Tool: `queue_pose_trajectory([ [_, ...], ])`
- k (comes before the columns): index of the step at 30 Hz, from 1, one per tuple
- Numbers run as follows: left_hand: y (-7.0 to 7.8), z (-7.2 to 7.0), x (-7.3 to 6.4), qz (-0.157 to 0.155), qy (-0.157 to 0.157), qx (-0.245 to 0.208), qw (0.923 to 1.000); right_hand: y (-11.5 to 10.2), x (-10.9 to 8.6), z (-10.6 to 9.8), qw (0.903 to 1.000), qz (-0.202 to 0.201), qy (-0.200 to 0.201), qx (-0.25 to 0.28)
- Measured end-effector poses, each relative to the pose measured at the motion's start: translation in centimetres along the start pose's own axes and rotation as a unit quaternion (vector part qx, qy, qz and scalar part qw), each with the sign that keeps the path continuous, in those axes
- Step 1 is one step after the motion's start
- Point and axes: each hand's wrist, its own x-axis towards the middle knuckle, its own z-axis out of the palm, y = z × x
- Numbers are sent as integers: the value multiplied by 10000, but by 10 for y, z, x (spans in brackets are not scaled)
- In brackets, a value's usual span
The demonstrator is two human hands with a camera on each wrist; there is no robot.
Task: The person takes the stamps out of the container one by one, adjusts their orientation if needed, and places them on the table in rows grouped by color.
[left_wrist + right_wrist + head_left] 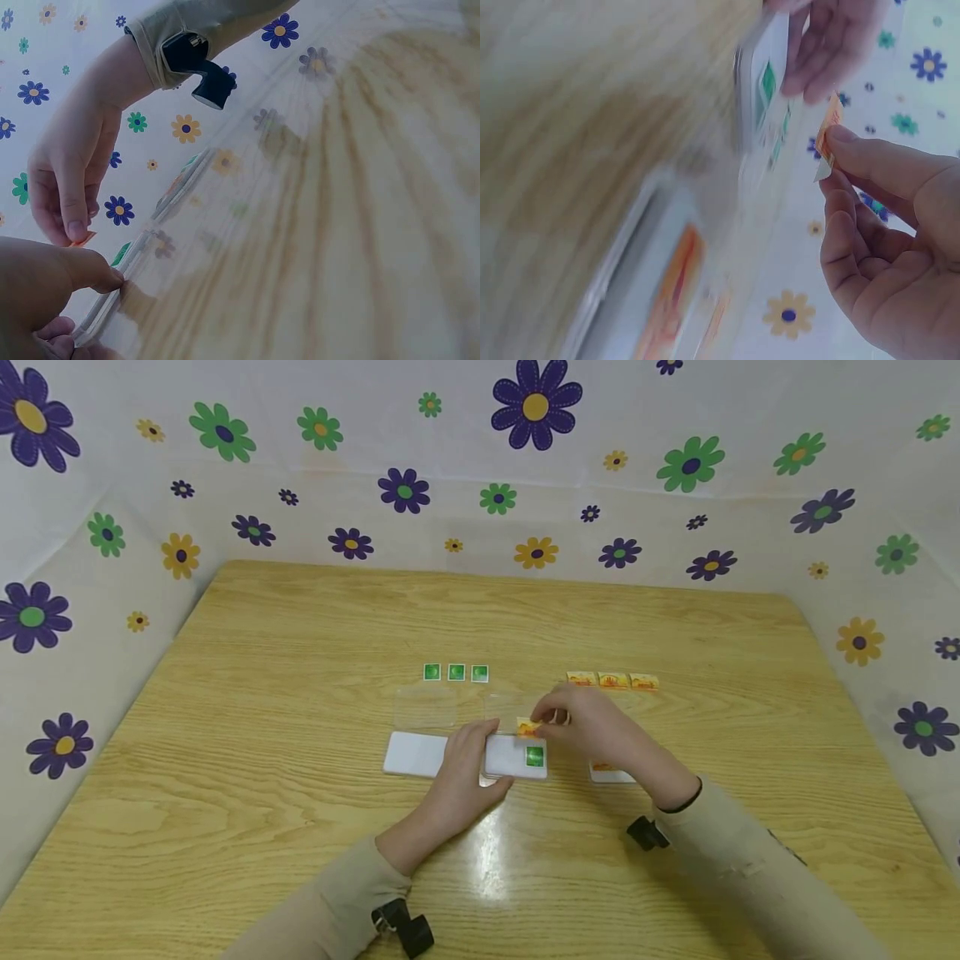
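Note:
My right hand (600, 722) pinches a small orange-and-yellow sticker (527, 728) between thumb and fingertips, over the far edge of a flat white case (504, 758). In the right wrist view one corner of that sticker (828, 135) shows pale. My left hand (461, 772) grips the case at its left end, thumb on the near side and fingers on the far side. A square green sticker (535, 756) lies on the right part of its white face. Left of it, a second white case (414, 753) is partly covered by the left hand.
Three green stickers (456, 672) lie in a row behind the cases, and three orange ones (613, 680) farther right. Clear plastic pieces (425, 708) lie behind the cases. Under my right forearm, another white case (611, 776) bears an orange sticker. A flowered cloth (465, 518) backs the table.

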Motion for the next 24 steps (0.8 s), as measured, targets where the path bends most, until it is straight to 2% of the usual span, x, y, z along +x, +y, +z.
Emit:
queue_pose_trajectory([
  [3,0,0,0,-59,-13,-25,10000,13,-2,-8,9999,128,114,1],
  [10,0,0,0,52,50,3,10000,45,-11,-26,9988,186,442,-62],
  [17,-1,1,0,76,43,61,9999,73,-24,-46,9958,771,502,31],
  [24,-2,2,0,-5,17,21,10000,101,-33,-63,9909,1103,693,-328],
])
